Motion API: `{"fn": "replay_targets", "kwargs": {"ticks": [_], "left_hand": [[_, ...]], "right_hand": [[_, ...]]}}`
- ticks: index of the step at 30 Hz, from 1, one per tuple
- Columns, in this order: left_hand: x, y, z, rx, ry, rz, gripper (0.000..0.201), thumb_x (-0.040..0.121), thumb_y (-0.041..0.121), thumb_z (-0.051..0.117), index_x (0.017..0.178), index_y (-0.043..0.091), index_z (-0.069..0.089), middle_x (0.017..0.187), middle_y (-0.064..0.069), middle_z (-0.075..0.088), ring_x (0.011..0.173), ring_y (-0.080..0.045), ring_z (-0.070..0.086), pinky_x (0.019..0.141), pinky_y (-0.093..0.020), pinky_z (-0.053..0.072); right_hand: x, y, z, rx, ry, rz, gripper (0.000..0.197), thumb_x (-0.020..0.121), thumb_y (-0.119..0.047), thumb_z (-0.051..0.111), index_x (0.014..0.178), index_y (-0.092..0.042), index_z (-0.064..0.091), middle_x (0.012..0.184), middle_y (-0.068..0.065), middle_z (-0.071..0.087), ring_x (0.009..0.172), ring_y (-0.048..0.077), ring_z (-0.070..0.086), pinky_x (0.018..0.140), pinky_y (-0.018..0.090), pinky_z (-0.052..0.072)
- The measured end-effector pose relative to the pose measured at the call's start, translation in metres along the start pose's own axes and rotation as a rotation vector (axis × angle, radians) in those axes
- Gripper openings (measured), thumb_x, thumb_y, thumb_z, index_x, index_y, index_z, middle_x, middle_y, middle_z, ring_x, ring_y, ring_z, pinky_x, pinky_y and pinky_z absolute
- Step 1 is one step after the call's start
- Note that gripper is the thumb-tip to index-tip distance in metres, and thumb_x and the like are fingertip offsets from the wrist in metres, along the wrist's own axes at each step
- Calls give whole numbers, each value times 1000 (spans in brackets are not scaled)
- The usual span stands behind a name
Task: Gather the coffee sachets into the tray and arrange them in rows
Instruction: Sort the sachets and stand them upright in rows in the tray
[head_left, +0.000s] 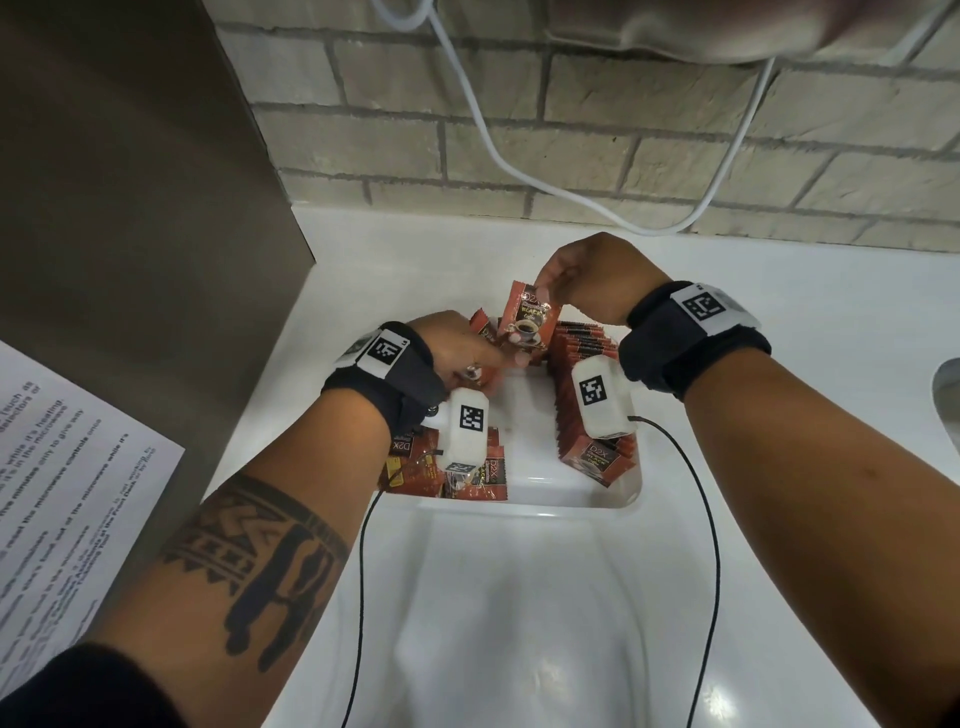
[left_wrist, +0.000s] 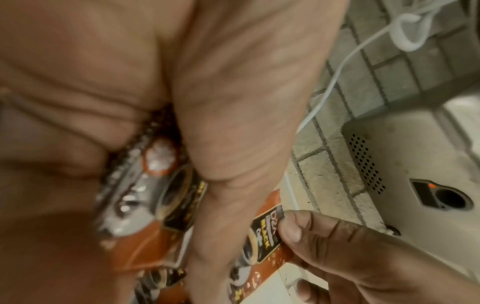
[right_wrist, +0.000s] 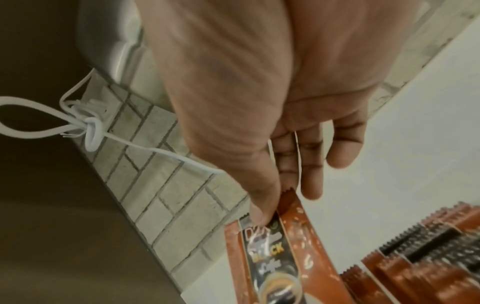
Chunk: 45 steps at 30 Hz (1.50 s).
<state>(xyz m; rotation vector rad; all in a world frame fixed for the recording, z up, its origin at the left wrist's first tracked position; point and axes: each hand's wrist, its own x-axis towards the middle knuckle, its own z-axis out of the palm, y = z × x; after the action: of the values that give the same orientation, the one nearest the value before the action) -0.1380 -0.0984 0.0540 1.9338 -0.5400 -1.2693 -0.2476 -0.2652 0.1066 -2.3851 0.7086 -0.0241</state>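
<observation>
A white tray (head_left: 582, 493) sits on the white counter. My right hand (head_left: 545, 293) pinches the top edge of one orange-and-black coffee sachet (head_left: 530, 322) and holds it upright above the tray's far end. In the right wrist view its thumb (right_wrist: 262, 214) presses on the sachet (right_wrist: 275, 257). My left hand (head_left: 498, 358) grips a small bunch of sachets (left_wrist: 145, 195) and touches the bottom of the lifted one. A row of sachets (head_left: 587, 384) stands on edge along the tray's right side. Loose sachets (head_left: 447, 473) lie at its near left, partly hidden by my wrist camera.
A steel appliance (head_left: 130, 234) stands close on the left with a printed sheet (head_left: 67, 493) on it. A brick wall (head_left: 623, 145) rises behind the counter, and a white cable (head_left: 493, 150) hangs in front of it. Thin black wires (head_left: 711, 519) trail from my wrists.
</observation>
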Motion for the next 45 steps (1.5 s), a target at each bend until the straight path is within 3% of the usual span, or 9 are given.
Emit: {"fn": "replay_targets", "kwargs": {"ticks": [3, 6, 9, 12, 19, 26, 40, 42, 45], "left_hand": [[-8, 10, -11, 584, 40, -91, 53, 74, 59, 80, 92, 10, 71, 89, -6, 73, 84, -23, 67, 78, -30, 53], [-8, 15, -8, 784, 7, -75, 51, 78, 60, 75, 89, 10, 70, 87, -5, 71, 84, -23, 66, 77, -31, 50], [-1, 12, 8, 724, -127, -43, 58, 80, 57, 75, 106, 5, 73, 104, -12, 76, 99, -30, 70, 96, -42, 53], [10, 8, 21, 752, -145, 7, 51, 84, 54, 72, 105, 7, 74, 104, -11, 76, 96, -27, 71, 98, -43, 54], [32, -2, 25, 698, -124, 9, 56, 84, 61, 70, 100, 8, 75, 96, -6, 78, 94, -25, 73, 94, -40, 57], [35, -5, 27, 665, -148, 0, 52, 88, 57, 68, 103, 7, 75, 89, -2, 78, 90, -24, 73, 94, -37, 57], [25, -4, 27, 524, -116, 10, 46, 86, 49, 74, 102, 7, 68, 86, -2, 75, 88, -28, 72, 85, -38, 59], [21, -4, 25, 500, -82, 27, 32, 85, 41, 76, 98, 16, 61, 82, 1, 67, 86, -26, 68, 79, -32, 57], [16, -7, 16, 249, -128, 9, 64, 61, 48, 87, 106, 5, 72, 105, -19, 74, 103, -41, 68, 96, -49, 56]], "right_hand": [[0, 1, 1, -56, 17, 23, 7, 87, -20, 72, 91, -21, 77, 89, -9, 69, 90, 10, 59, 73, 21, 40], [-1, 3, 10, -123, 17, 38, 10, 87, -18, 70, 91, -21, 78, 88, -12, 65, 89, 9, 56, 71, 18, 38], [1, 2, 24, -174, 2, 78, 15, 87, -15, 65, 87, -21, 79, 78, -17, 63, 75, 2, 56, 61, 13, 40], [7, 1, 38, -304, -32, 111, 18, 85, -20, 62, 88, -15, 78, 90, 0, 72, 87, 19, 65, 81, 34, 57], [14, 2, 52, -382, -47, 124, 17, 85, -25, 63, 94, -23, 78, 106, 3, 66, 104, 27, 61, 89, 41, 56], [12, 1, 48, -334, -61, 119, 35, 84, -13, 64, 58, -37, 64, 88, -10, 67, 94, 21, 63, 86, 38, 57], [9, 5, 44, -213, -37, 83, 23, 84, -16, 73, 76, -37, 67, 87, -12, 59, 102, 16, 62, 96, 36, 50], [6, 6, 39, -179, 20, 47, 21, 84, -16, 69, 78, -36, 69, 84, -16, 59, 97, 14, 61, 90, 31, 49], [-4, 4, 29, -67, 88, -17, 14, 86, -19, 65, 81, -30, 73, 79, -19, 58, 82, 3, 57, 67, 12, 38]]}}
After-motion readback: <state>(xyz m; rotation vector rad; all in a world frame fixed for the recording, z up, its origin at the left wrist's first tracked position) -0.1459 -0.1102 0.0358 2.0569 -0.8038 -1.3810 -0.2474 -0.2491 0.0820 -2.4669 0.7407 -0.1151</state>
